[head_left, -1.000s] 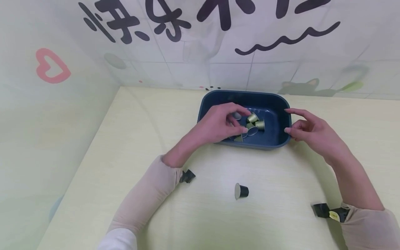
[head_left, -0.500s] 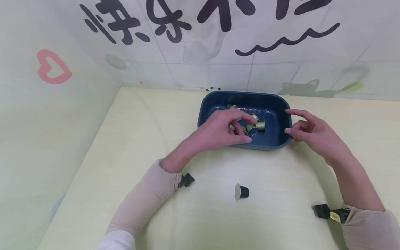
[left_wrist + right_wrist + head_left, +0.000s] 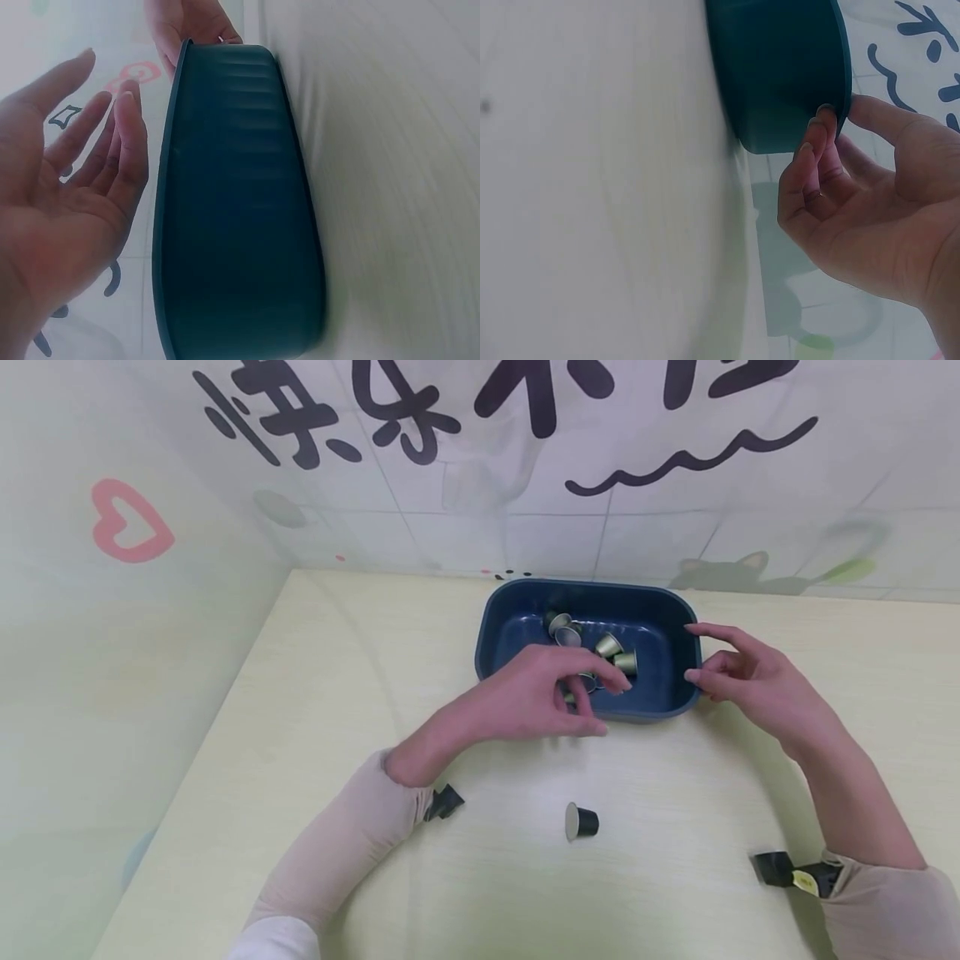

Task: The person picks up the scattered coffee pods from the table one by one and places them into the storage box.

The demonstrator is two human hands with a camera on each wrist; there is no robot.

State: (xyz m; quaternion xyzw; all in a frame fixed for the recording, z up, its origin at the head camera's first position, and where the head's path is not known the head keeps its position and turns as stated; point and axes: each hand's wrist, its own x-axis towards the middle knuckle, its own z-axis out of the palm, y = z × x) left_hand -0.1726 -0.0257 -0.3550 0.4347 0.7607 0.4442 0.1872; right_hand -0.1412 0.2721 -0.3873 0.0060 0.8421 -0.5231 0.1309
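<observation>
A dark blue plastic basin [image 3: 652,685] stands at the back of the table with several green-gold coffee capsules [image 3: 609,646] in it. My left hand [image 3: 528,697] hovers over its front rim, fingers loosely spread and holding nothing; it covers part of the basin and some capsules. The left wrist view shows that palm [image 3: 67,210] beside the basin's outer wall [image 3: 232,187]. At the right end my right hand [image 3: 761,681] pinches the rim, with fingertips against the outer wall in the right wrist view. One black coffee capsule [image 3: 587,822] lies on its side in front of the basin.
The pale wooden table [image 3: 480,877] meets a white wall [image 3: 450,527] with printed characters right behind the basin. Another wall [image 3: 112,652] with a pink heart runs along the left. Small black devices sit at the left cuff [image 3: 444,802] and right cuff [image 3: 772,868].
My left hand has drawn back from inside the basin toward its front rim, its fingers spreading, and more capsules show. The right hand and the black capsule stay in place.
</observation>
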